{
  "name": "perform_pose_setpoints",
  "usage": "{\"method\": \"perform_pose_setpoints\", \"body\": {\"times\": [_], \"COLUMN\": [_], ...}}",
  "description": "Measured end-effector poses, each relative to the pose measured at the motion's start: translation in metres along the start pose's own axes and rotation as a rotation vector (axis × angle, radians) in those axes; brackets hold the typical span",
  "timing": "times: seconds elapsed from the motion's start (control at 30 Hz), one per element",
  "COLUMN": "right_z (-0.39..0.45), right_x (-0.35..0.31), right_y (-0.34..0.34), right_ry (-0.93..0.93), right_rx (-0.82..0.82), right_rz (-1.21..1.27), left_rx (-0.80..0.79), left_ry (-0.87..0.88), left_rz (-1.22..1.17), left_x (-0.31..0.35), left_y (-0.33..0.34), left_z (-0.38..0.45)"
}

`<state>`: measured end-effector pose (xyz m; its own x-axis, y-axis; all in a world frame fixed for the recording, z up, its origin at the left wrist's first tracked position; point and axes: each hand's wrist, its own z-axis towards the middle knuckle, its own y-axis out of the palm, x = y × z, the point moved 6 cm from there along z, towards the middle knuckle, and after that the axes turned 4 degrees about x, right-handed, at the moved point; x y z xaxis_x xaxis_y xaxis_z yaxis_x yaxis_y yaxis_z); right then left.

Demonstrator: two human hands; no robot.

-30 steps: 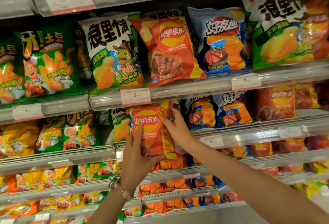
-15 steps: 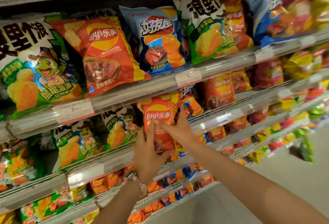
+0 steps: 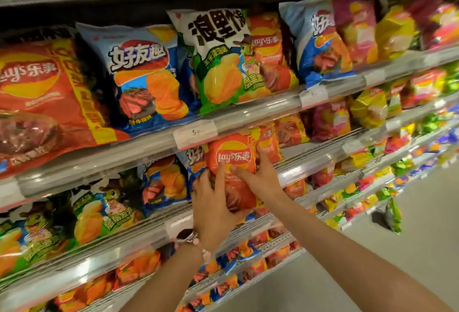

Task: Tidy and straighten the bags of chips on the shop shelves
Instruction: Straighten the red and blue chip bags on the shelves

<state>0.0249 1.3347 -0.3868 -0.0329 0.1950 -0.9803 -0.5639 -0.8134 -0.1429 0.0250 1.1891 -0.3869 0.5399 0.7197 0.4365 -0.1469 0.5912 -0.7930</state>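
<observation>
A small red Lay's bag (image 3: 233,160) stands upright at the second shelf's front, in the middle of the head view. My left hand (image 3: 213,205) grips its lower left side, index finger laid up the front. On the bag's right edge sits my right hand (image 3: 260,177), thumb across the front. Just behind it to the left is a blue bag (image 3: 195,160), and more red Lay's bags (image 3: 289,129) stand to the right. Above, a green-and-white bag (image 3: 221,63) leans over a red Lay's bag (image 3: 270,51).
The upper shelf rail (image 3: 248,113) with a price tag (image 3: 195,133) runs just above the held bag. Blue bags (image 3: 146,76) and a large red Lay's bag (image 3: 42,98) fill the upper left. A green bag (image 3: 392,216) hangs off a lower shelf at right, above grey floor (image 3: 409,274).
The view has swung right along the shelves. Both hands have carried the red Lay's bag to the right, past the green frog bags, to a spot in front of the blue bags.
</observation>
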Motion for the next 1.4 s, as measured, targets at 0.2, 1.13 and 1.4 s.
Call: {"method": "perform_pose_setpoints", "body": {"times": [0.2, 1.13, 1.4], "right_z": [0.047, 0.221, 0.237], "right_x": [0.006, 0.069, 0.068], "right_y": [-0.065, -0.182, -0.173], "right_ry": [-0.071, -0.096, -0.093], "right_rx": [-0.046, -0.073, -0.105], "right_rz": [-0.073, -0.150, -0.269], "left_rx": [0.080, 0.239, 0.228], "left_ry": [0.088, 0.071, 0.038], "left_rz": [0.048, 0.852, 0.920], "left_x": [0.054, 0.142, 0.141], "left_y": [-0.008, -0.021, -0.017], "left_z": [0.035, 0.157, 0.157]}}
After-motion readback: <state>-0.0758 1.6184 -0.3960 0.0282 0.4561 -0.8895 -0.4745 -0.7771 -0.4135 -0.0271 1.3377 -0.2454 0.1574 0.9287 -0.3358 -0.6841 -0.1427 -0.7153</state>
